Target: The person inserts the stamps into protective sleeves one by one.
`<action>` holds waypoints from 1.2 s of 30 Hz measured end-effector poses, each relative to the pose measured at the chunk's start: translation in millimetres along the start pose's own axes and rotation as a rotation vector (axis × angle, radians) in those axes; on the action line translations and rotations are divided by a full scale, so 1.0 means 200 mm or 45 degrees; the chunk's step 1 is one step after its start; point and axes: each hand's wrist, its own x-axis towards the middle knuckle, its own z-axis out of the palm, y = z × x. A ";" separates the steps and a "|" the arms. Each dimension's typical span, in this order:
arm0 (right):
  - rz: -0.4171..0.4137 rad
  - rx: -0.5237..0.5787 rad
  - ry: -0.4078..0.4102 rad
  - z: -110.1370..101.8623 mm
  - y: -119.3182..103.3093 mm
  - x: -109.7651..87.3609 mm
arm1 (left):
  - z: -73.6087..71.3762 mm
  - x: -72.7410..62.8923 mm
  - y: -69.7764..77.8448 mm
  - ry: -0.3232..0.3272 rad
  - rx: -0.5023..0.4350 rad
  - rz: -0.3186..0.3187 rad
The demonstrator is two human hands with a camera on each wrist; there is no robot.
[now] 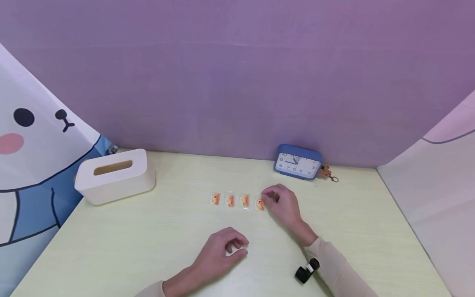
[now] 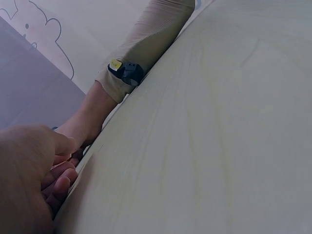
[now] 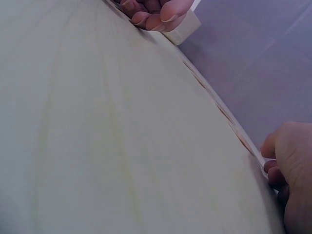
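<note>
Several small orange-printed cards (image 1: 229,201) with clear borders lie in a short row on the table. At the right end of the row, one card (image 1: 259,204) sits a little lower than its neighbours. My right hand (image 1: 283,205) has its thumb and index finger pinched at that card's right edge, covering its upper corner. My left hand (image 1: 219,252) hovers low over the table in front of the row, fingers loosely bent, with a gap between thumb and fingers and nothing held. The right wrist view shows the cards edge-on beside the right hand (image 3: 295,170).
A white tissue box (image 1: 118,177) stands at the back left of the table (image 1: 122,239). Behind the right hand is a blue alarm clock (image 1: 298,162), with a small brown keychain figure (image 1: 324,171) beside it. A purple backdrop (image 1: 230,82) rises along the far edge.
</note>
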 end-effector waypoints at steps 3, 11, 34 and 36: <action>0.012 0.015 0.001 -0.01 0.00 -0.01 | 0.00 0.00 0.00 -0.006 0.010 -0.015; 0.028 0.028 -0.050 -0.06 -0.01 -0.05 | 0.00 0.01 0.00 0.013 -0.014 0.039; 0.011 0.018 -0.103 -0.39 0.03 -0.23 | -0.29 0.07 -0.05 0.246 0.166 -0.038; -0.028 -0.009 -0.083 -0.43 0.03 -0.25 | -0.35 0.08 -0.08 0.280 0.227 -0.020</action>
